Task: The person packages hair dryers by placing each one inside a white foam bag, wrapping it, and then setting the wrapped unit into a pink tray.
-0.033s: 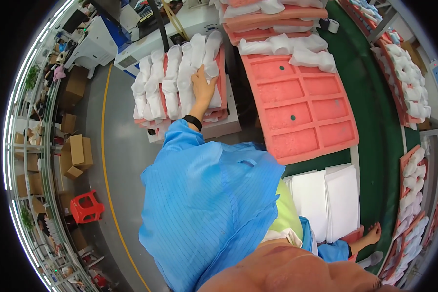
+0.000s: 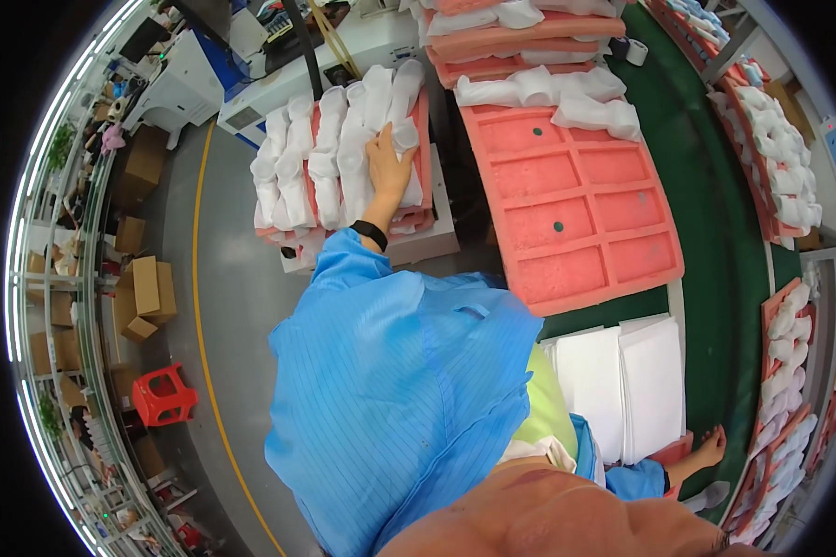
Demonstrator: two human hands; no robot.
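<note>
My left hand (image 2: pixel 390 167), with a black band at the wrist, reaches onto a pink foam tray (image 2: pixel 422 176) at the upper left. White foam-wrapped pieces (image 2: pixel 351 153) lie there in rows. The fingers close around one white foam-wrapped piece (image 2: pixel 403 136) near the right edge, partly covering it. At the lower right, my right hand (image 2: pixel 712 447) hovers over or rests on the green mat (image 2: pixel 715 371); I cannot tell which. Its small, visible fingers look loosely apart, with nothing seen in them. White sheets (image 2: pixel 590 385) lie in stacks between my body and that mat.
A pink compartment tray (image 2: pixel 553 269) has bare cells and wrapped pieces along its far end. More loaded pink trays (image 2: pixel 529 42) are stacked behind it. Racks stand on the right. A red stool (image 2: pixel 165 395), cardboard boxes (image 2: pixel 153 288) and shelving line the left.
</note>
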